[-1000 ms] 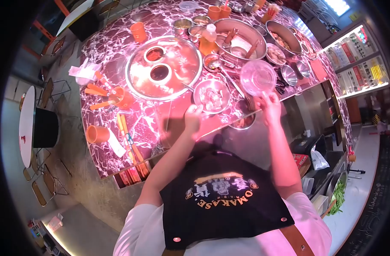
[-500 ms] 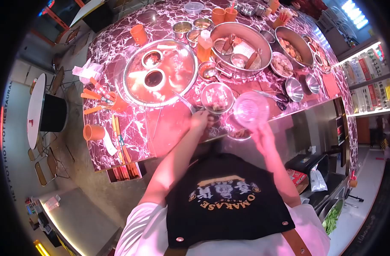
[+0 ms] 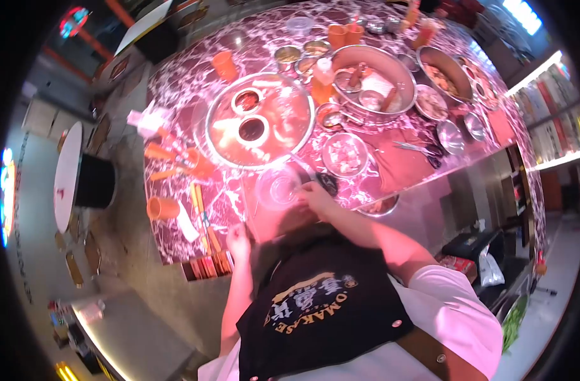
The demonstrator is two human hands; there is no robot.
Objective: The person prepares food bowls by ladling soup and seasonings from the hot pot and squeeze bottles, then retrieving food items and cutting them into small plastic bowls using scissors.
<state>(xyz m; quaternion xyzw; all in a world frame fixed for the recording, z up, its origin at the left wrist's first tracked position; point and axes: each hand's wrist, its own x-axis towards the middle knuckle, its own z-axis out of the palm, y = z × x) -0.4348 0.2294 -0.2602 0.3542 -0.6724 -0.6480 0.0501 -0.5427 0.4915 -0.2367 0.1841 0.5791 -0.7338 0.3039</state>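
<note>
Head view: left hand (image 3: 238, 241) closed by the surface's (image 3: 175, 82) front edge; our right hand (image 3: 314, 199), gripping one-sidedly, might tip the clear bowl (image 3: 279, 187).

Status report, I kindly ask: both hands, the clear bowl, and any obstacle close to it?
Right hand holding clear bowl by its edge. Left hand near chopsticks, nothing visible in it. Big round pan just beyond bowl.
</note>
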